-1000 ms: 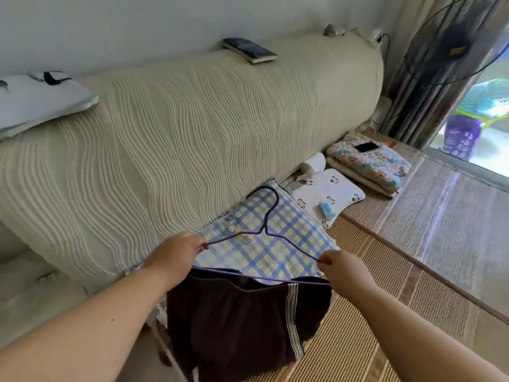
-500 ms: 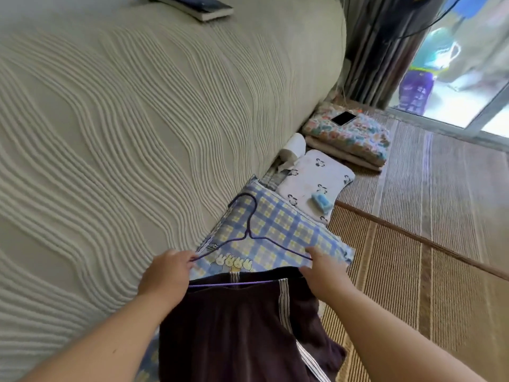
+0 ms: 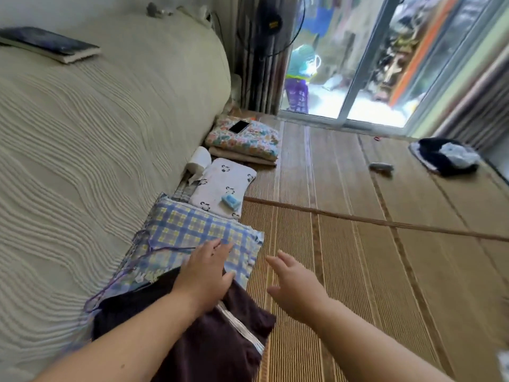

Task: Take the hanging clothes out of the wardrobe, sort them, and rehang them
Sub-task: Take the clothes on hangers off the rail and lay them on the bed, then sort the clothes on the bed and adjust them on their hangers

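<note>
Left hand [image 3: 205, 271] is down flat, fingers straight and a little spread. The palm presses on the top edge of the dark shorts [image 3: 209, 340], fingertips reaching onto the checked cloth [image 3: 198, 227]. It grips nothing. Right hand [image 3: 292, 282] hangs in the air just beside it over the mat [image 3: 371, 271], fingers loose and apart, holding nothing.

The shorts lie spread on the checked cloth, white side stripe facing up, pressed against the foot of the ribbed cover [image 3: 96, 139]. The purple hanger [image 3: 168, 248] lies flat with them, hook toward the cover. Its thin wire runs across the checks and disappears under the left hand and the shorts.

Further along the cover sits a panda-print pillow [image 3: 217, 177] with a small blue thing [image 3: 230, 201] on it, then a floral bundle [image 3: 248, 140] with a phone [image 3: 239, 126] on top. A book [image 3: 52, 46] rests up on the cover. Far right on the mat lies a dark heap [image 3: 443, 158].
</note>
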The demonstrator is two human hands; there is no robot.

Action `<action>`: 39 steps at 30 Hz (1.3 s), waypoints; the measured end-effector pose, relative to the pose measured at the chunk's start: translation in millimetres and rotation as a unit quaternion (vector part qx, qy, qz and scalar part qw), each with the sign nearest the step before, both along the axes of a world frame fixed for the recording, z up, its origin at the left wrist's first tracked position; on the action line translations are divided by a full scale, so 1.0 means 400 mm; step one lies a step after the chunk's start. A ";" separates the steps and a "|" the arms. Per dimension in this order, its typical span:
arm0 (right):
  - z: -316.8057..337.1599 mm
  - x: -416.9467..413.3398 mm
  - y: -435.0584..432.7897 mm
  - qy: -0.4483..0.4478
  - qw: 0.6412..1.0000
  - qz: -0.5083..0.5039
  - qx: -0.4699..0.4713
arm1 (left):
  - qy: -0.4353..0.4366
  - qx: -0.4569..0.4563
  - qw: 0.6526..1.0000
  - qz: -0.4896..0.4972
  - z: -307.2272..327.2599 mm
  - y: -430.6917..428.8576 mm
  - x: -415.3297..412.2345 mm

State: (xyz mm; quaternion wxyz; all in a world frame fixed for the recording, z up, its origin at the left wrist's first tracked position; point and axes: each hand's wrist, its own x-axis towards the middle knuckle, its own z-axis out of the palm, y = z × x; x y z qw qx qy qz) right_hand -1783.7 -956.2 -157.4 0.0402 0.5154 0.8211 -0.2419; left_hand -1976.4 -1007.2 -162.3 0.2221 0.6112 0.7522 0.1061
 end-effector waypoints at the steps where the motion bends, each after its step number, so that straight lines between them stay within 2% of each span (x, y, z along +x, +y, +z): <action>1: 0.020 0.057 -0.012 -0.006 1.000 -0.009 0.013 | 0.003 0.006 0.999 -0.033 0.020 0.003 0.063; 6: 0.109 0.415 -0.117 -0.013 0.993 -0.088 0.075 | 0.043 0.056 0.979 -0.190 0.112 -0.025 0.424; 9: 0.151 0.676 -0.228 -0.008 0.986 -0.149 0.078 | 0.060 0.084 0.961 -0.256 0.157 -0.084 0.670; 17: 0.270 1.317 -0.528 -0.064 0.953 -0.286 0.078 | 0.021 0.103 0.920 -0.377 0.206 -0.258 1.339; 23: 0.297 1.627 -0.661 -0.063 0.916 -0.391 0.065 | -0.015 0.094 0.883 -0.459 0.225 -0.305 1.715; 29: 0.227 1.863 -0.659 -0.048 0.886 -0.460 0.042 | 0.009 0.069 0.857 -0.511 0.175 -0.233 1.950; 34: 0.132 2.043 -0.541 -0.037 0.876 -0.482 0.000 | 0.023 0.040 0.861 -0.506 0.099 -0.093 2.110; 39: 0.069 2.190 -0.394 -0.018 0.882 -0.470 -0.013 | 0.040 -0.001 0.871 -0.490 0.040 0.034 2.235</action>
